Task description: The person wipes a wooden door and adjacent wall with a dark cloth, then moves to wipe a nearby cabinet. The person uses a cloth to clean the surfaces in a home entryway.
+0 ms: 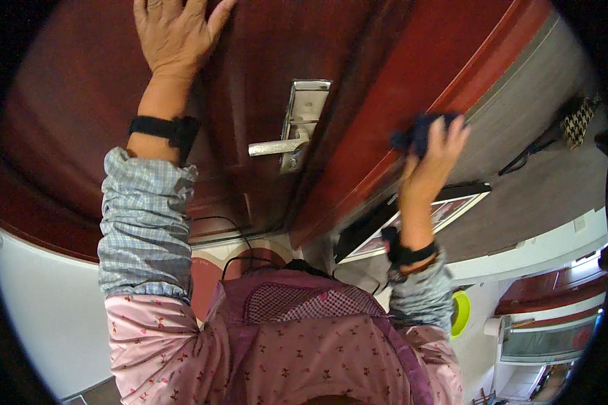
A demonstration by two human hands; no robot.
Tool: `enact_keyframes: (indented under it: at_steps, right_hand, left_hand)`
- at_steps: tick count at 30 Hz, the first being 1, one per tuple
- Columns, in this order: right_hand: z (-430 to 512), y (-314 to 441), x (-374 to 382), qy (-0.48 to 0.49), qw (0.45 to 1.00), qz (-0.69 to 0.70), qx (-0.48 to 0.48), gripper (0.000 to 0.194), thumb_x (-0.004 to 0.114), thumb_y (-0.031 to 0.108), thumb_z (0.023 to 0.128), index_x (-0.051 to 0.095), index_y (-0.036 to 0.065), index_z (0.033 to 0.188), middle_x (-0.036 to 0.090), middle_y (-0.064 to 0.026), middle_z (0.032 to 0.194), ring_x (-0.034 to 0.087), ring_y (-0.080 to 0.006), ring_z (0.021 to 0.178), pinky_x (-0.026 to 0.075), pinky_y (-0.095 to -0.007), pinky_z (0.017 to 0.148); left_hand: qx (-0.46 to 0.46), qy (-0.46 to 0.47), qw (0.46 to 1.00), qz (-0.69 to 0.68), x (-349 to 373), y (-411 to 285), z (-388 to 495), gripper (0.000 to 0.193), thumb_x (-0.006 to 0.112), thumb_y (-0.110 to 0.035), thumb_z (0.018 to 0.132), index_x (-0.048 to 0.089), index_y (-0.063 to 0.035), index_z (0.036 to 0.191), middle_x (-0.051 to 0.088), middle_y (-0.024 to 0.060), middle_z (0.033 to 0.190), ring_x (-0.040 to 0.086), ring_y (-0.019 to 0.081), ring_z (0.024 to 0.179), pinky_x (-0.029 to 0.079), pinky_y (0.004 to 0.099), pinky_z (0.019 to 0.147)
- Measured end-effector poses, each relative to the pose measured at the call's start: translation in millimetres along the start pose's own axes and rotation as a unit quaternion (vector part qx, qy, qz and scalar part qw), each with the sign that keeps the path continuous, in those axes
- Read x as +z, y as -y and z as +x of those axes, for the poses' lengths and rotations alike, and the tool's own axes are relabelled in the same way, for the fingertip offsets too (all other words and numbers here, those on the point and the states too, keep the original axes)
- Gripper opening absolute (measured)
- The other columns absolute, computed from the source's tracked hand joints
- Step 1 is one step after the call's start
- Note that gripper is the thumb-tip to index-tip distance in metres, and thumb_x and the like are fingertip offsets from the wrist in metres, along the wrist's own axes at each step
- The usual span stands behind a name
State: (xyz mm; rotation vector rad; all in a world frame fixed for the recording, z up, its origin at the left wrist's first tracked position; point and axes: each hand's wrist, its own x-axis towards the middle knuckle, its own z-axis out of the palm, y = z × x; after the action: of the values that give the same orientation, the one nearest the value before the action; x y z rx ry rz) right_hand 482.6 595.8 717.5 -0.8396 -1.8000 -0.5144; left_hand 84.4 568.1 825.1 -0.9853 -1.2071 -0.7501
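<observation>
A dark red wooden door [223, 126] fills the upper view. My left hand [177, 33] lies against it near the top edge of the picture, thumb spread from the fingers, holding nothing; some fingertips are cut off. On the door, between my hands, is a metal lever handle [278, 148] on a long lock plate [306, 104]. My right hand [430, 157] grips a dark blue cloth [418, 134] at the red door frame [385, 121], over its outer edge. The hand is a little blurred, and its palm is hidden.
Right of the frame is a grey wall [517, 106]. A framed picture [354, 248] stands below my right hand, and a houndstooth-patterned item [577, 123] hangs at far right. A lime-green basin [461, 314] is beyond my right sleeve. A black cord [233, 223] runs near the door's bottom.
</observation>
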Motion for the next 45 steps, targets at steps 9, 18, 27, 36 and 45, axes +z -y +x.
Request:
enact_keyframes:
  at_steps: [9, 18, 27, 36, 45]
  right_hand:
    - [-142.2, 33.4, -20.0, 0.306, 0.932, 0.166, 0.098, 0.061, 0.057, -0.012, 0.083, 0.055, 0.01, 0.14, 0.045, -0.0169, 0.152, 0.039, -0.044, 0.142, 0.036, -0.0487, 0.115]
    - [-100.5, 61.5, -23.5, 0.191, 0.946, 0.22, 0.138, 0.058, 0.061, -0.007, 0.089, 0.048, 0.003, 0.144, 0.044, -0.0219, 0.152, 0.043, -0.0418, 0.139, 0.035, -0.0456, 0.115]
    - [-61.6, 86.9, -24.2, 0.365, 0.896, 0.251, -0.036, 0.05, 0.072, 0.011, 0.082, 0.063, 0.005, 0.131, 0.052, -0.0185, 0.145, 0.044, -0.0426, 0.138, 0.039, -0.0497, 0.113]
    - [116.5, -0.8, -62.2, -0.178, 0.983, 0.03, -0.023, 0.047, 0.057, 0.026, 0.101, 0.053, 0.003, 0.141, 0.044, -0.0223, 0.151, 0.04, -0.0384, 0.141, 0.029, -0.0502, 0.117]
    - [132.8, -24.9, 0.1, -0.234, 0.97, -0.039, -0.049, 0.055, 0.036, 0.039, 0.108, 0.047, 0.002, 0.148, 0.035, -0.0255, 0.158, 0.031, -0.0461, 0.145, 0.024, -0.0533, 0.119]
  left_hand:
    - [-0.052, 0.076, 0.987, -0.132, -33.4, -21.6, -16.3, 0.055, 0.063, -0.046, 0.095, 0.054, -0.0239, 0.145, 0.04, 0.0164, 0.156, 0.034, 0.0411, 0.145, 0.031, 0.0553, 0.116]
    - [-0.281, 0.481, 0.385, -0.736, -152.2, -153.0, -170.4, 0.06, 0.056, -0.047, 0.102, 0.044, -0.0132, 0.15, 0.052, 0.0129, 0.145, 0.05, 0.0292, 0.134, 0.043, 0.0457, 0.109]
    - [-0.529, 0.415, 0.003, -0.74, -156.4, -172.4, -149.9, 0.063, 0.052, -0.05, 0.103, 0.039, -0.0125, 0.152, 0.054, 0.0093, 0.139, 0.057, 0.0201, 0.121, 0.049, 0.0361, 0.101]
    - [-0.176, 0.068, 0.686, -0.702, -69.9, -196.5, 24.6, 0.058, 0.062, -0.037, 0.099, 0.048, -0.0052, 0.145, 0.054, 0.0208, 0.14, 0.054, 0.0335, 0.127, 0.04, 0.0422, 0.109]
    - [-0.139, 0.162, 0.692, -0.69, -78.0, -272.5, -84.7, 0.072, 0.063, -0.023, 0.095, 0.031, 0.0011, 0.155, 0.024, 0.0265, 0.162, 0.021, 0.0442, 0.151, 0.02, 0.0495, 0.122]
